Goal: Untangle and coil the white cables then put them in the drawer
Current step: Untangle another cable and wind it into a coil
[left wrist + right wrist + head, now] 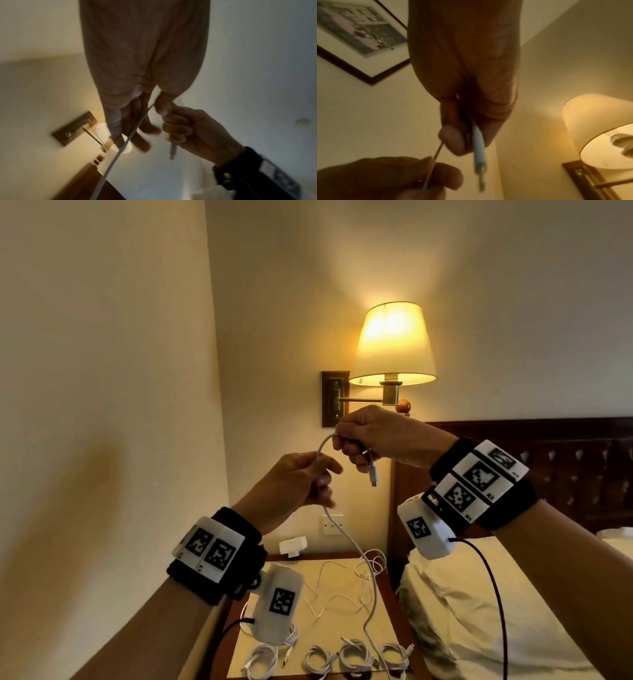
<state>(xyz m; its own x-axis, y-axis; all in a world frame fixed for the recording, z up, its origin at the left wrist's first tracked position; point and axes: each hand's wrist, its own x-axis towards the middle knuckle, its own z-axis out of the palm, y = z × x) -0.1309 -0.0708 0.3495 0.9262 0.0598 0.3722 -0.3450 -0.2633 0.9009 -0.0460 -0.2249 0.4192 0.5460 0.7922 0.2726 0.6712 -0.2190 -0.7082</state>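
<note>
Task roughly midway: several coiled cables [346, 657] lie along the table's [346, 616] near edge, a loose tangle [359, 577] remains behind them, while right hand [373, 433] and left hand [301, 481] each grip the raised white cable [352, 542]; no drawer is visible.

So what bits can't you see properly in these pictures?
- The drawer: in no view; the head view's bottom edge cuts off the bedside table below its top.
- The coiled cables: the left wrist camera covers one, so a count is unsure.
- The cable's plug: blurred in the right wrist view, type unreadable.
- The left hand fingers: blurred in the left wrist view; exact hold on the white cable unclear.
</note>
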